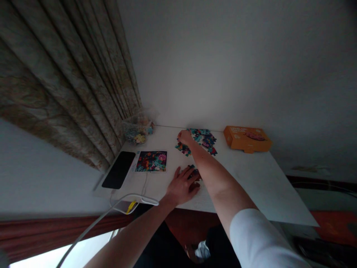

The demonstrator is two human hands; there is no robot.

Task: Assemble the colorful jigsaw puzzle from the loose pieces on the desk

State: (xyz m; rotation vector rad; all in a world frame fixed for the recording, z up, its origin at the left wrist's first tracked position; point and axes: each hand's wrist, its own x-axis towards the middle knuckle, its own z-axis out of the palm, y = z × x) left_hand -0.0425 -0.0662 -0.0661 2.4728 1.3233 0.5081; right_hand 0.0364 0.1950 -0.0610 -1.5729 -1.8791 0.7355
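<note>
On the white table lies a partly joined jigsaw puzzle [205,138] with a dark, colourful pattern and an uneven outline. Reaching across it, my right hand [184,137] is closed at the puzzle's upper left edge, its fingers curled together. What those fingers hold, if anything, is too small to make out. Nearer to me, my left hand [182,185] rests with fingers spread over a smaller cluster of puzzle pieces [192,167], covering part of it. My right forearm hides some of both groups. A printed picture card [151,161] with a similar floral pattern lies left of my hands.
A black tablet or phone [119,170] lies at the table's left edge, with white cables [131,195] near it. Behind stands a clear container [137,130] of small items. An orange box [247,139] sits at the back right. Curtain [83,74] and wall border the table.
</note>
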